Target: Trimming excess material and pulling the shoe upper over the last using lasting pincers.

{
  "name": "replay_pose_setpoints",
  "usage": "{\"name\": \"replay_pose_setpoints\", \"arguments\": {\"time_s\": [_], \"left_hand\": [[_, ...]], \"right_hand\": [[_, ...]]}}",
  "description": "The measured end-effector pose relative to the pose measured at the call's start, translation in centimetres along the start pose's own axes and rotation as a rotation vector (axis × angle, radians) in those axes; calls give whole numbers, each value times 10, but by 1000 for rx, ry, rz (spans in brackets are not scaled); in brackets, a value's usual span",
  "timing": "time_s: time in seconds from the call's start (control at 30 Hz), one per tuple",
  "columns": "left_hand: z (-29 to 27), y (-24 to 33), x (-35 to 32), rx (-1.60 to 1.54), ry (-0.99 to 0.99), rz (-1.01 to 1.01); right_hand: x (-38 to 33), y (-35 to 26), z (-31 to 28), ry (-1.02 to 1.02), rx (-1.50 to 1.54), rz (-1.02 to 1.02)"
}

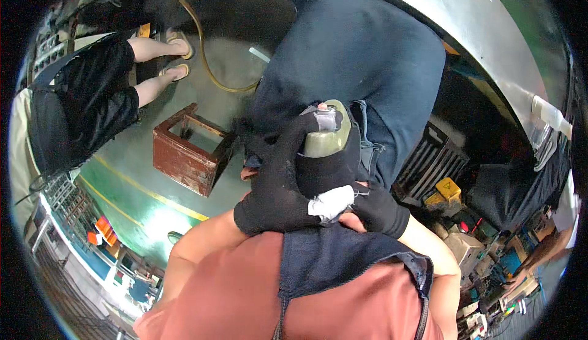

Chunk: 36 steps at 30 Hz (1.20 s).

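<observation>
Both my hands wear black gloves and are close together before my chest, over the dark blue cloth on my lap (361,46). My left hand (275,175) is closed round a smooth, rounded olive-green piece (324,144), its kind unclear. Grey tape (325,118) wraps a fingertip at the piece's upper end, where a bit of bare skin shows. Nearer my body, my right hand (376,208) is bent inward beside the left. A white wrap (332,204) lies between the two hands. The right fingers are mostly hidden, as is the piece's lower end.
A worn reddish-brown wooden stool (187,153) stands to the left. A yellowish hose (199,31) runs down to the lap cloth. Another person's legs (153,49) are at upper left. A metal table edge (490,40), dark slatted crate (429,162) and yellow block (449,189) lie right.
</observation>
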<state>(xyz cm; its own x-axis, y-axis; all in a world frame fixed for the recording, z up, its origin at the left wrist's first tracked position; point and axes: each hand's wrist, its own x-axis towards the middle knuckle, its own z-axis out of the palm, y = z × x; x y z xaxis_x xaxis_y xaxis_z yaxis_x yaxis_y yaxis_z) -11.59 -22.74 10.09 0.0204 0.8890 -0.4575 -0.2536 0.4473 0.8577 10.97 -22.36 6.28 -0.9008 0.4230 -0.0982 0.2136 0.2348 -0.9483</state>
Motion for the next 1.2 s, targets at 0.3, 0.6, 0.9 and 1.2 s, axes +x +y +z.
{"name": "replay_pose_setpoints", "arguments": {"time_s": [0.3, 0.6, 0.9, 1.2], "left_hand": [[-9, -4, 21, 263, -75, 359], [-33, -55, 160, 338, -166, 197], [-15, -26, 147, 630, -287, 217], [-12, -39, 95, 1094, -308, 542]], "right_hand": [[1, 2, 2, 81, -104, 10], [57, -56, -110, 593, 374, 496], [31, 14, -142, 541, 288, 691], [39, 2, -149, 80, -658, 559]]}}
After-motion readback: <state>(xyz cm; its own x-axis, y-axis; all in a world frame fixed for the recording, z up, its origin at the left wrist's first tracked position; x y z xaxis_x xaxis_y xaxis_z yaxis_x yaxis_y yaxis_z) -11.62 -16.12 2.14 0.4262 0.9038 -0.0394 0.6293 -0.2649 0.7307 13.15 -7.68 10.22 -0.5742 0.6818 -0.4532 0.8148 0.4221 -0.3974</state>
